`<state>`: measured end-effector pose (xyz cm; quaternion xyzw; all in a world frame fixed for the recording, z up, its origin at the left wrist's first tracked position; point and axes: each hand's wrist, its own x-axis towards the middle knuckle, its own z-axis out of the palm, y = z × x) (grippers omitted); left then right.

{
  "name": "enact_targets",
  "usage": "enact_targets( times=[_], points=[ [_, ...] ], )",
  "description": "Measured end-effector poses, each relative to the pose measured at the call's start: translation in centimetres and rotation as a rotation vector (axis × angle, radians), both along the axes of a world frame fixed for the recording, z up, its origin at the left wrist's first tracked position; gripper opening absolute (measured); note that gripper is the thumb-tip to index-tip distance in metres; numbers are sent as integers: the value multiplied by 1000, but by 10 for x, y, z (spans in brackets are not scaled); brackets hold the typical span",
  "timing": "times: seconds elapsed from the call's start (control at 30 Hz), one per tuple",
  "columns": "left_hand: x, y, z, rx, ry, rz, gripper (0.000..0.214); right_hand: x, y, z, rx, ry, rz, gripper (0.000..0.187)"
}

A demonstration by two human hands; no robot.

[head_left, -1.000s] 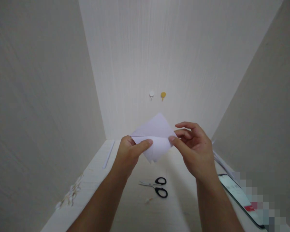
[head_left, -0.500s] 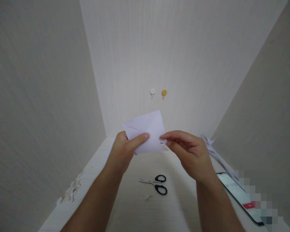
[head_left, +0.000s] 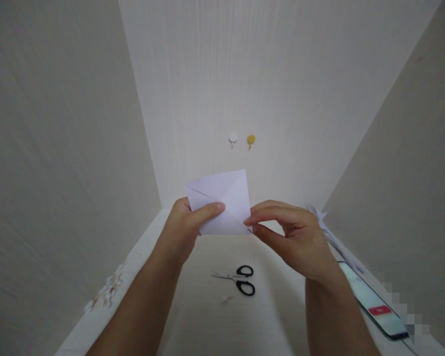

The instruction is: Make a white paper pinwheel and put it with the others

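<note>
A white folded paper envelope (head_left: 232, 190) is held up above the table, its creased side with diagonal fold lines facing me. My left hand (head_left: 187, 225) grips its left side, thumb lying across the front and the other fingers hidden behind. At the lower right corner, my right hand (head_left: 287, 230) pinches the paper between thumb and fingertips. Below the envelope, black-handled scissors (head_left: 239, 279) lie on the table with their blades slightly apart, pointing left.
A phone (head_left: 374, 301) with a lit screen lies at the right, beside white paper strips (head_left: 337, 242). Small pale scraps (head_left: 109, 289) are heaped at the left edge. One scrap (head_left: 228, 298) lies near the scissors. Two hooks, white (head_left: 233, 137) and yellow (head_left: 251, 139), are on the back wall.
The lower right corner, which stood slightly apart with a gap, now lies flat against the envelope under my right fingers. The envelope has shifted slightly left.
</note>
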<state>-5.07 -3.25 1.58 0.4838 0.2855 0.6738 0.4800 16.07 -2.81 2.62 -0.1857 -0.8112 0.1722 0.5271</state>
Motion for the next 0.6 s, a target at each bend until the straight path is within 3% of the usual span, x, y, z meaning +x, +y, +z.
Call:
enact_targets(
  times=[0.3,0.6],
  points=[
    [2,-1,2,20,-5,19,31,-2,0,-2,-76,47,-26,5],
    [9,-7,5,53,-43,44,32,-4,3,-6,-149,142,-102,6]
  ],
)
